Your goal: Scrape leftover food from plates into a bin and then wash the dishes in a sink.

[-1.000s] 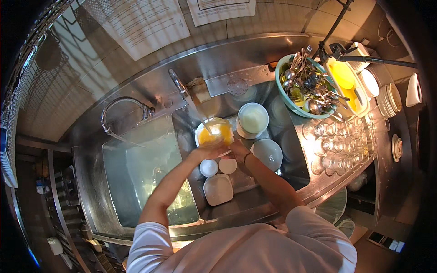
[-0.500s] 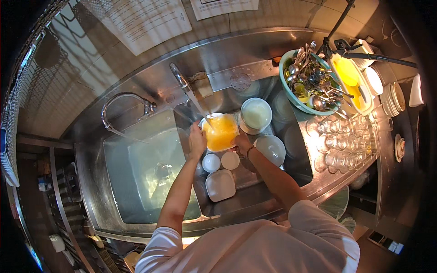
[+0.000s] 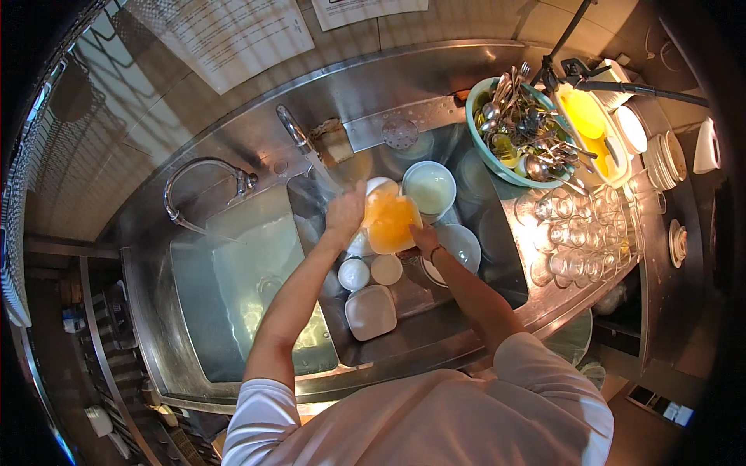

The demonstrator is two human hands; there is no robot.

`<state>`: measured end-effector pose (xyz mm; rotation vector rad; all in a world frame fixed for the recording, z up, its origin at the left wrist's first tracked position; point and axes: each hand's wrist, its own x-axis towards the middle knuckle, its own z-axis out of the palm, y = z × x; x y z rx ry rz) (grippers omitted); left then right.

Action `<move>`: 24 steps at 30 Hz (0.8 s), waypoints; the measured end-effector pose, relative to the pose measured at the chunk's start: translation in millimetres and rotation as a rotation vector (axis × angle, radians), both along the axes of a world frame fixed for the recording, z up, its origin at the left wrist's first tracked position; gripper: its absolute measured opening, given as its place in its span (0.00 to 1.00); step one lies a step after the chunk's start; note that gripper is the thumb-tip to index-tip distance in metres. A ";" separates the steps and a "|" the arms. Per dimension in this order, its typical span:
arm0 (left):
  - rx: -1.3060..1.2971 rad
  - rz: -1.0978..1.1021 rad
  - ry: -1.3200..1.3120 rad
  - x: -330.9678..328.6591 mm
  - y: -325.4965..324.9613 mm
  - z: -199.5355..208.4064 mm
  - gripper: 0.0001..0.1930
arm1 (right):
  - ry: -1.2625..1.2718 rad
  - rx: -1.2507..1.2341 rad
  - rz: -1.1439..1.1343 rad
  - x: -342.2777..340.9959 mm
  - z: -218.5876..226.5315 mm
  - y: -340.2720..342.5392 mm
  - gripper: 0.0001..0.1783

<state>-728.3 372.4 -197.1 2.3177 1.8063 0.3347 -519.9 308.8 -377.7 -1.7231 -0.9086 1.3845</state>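
Note:
Over the right sink basin, my right hand (image 3: 424,238) is closed on the right edge of a yellow-orange dish (image 3: 392,224), which is tilted. My left hand (image 3: 344,211), smeared by motion, is at the dish's left side under the running tap (image 3: 299,132). Whether it touches the dish is unclear. Behind the dish, a white rim (image 3: 381,185) shows in part. Right of it stands a white round bowl (image 3: 430,191), with a larger pale bowl (image 3: 458,247) nearer. Two small white round dishes (image 3: 354,274) and a square white dish (image 3: 371,312) lie in the basin nearer me.
The left basin (image 3: 233,311) holds water beside a second curved tap (image 3: 175,182). To the right are a teal tub (image 3: 475,147) heaped with cutlery, a white container (image 3: 622,175) with yellow things, rows of glasses (image 3: 575,233) and stacked plates (image 3: 660,159). A black stand (image 3: 653,92) reaches over them.
The yellow-orange dish has moved right, out from under the tap stream, and tilted. My left hand has shifted up toward the tap; my right hand keeps its grip.

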 end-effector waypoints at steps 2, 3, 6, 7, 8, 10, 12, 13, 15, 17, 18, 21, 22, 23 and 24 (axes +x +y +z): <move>0.087 -0.138 0.211 0.4 4.6 12.1 0.07 | 0.203 -0.112 -0.055 5.0 3.2 1.0 0.23; 0.077 -0.101 0.237 -19.4 2.0 10.6 0.07 | 0.350 -0.286 0.031 -6.3 23.4 1.1 0.22; 0.070 -0.025 0.308 -22.7 5.8 -6.0 0.09 | 0.527 -0.637 0.056 24.1 48.0 16.0 0.20; 0.026 0.108 0.162 -31.6 5.1 -26.2 0.10 | 0.583 -0.815 0.038 34.9 49.4 19.6 0.20; -0.015 0.211 -0.012 -26.4 12.1 -50.7 0.11 | 0.667 -0.910 -0.016 63.0 20.9 15.4 0.17; -0.282 0.259 0.199 -82.6 15.8 -133.2 0.14 | 0.832 -0.878 -0.104 48.7 8.0 -1.2 0.16; -0.469 0.315 0.017 -28.5 -13.4 -155.2 0.19 | 0.977 -0.839 -0.229 99.4 -23.0 -62.1 0.15; -0.401 0.422 0.067 -111.4 -23.6 -215.3 0.19 | 1.037 -0.835 0.037 48.1 -3.8 -53.9 0.14; -0.448 0.542 0.076 -155.4 -52.3 -252.0 0.27 | 1.057 -0.959 0.065 11.8 3.3 -79.9 0.14; -0.741 0.928 -0.505 -23.6 -52.1 -201.5 0.27 | 0.959 -0.955 -0.079 73.9 -4.8 -137.3 0.14; -0.893 1.039 -0.744 -40.5 -57.4 -183.1 0.28 | 0.921 -0.959 0.034 55.6 10.7 -141.4 0.14; -0.510 0.683 -0.725 -72.2 -71.7 -143.5 0.29 | 0.875 -0.902 0.090 15.8 47.5 -143.3 0.15; -0.412 0.577 -0.858 -71.5 -76.5 -114.6 0.23 | 0.871 -0.894 0.086 19.2 51.6 -140.5 0.15; -0.316 0.466 -0.982 -74.3 -89.2 -78.2 0.17 | 0.884 -0.890 0.120 24.1 54.6 -139.5 0.15; -0.177 0.485 -0.937 -91.9 -106.9 -50.9 0.15 | 0.900 -0.892 0.174 22.8 59.2 -139.0 0.15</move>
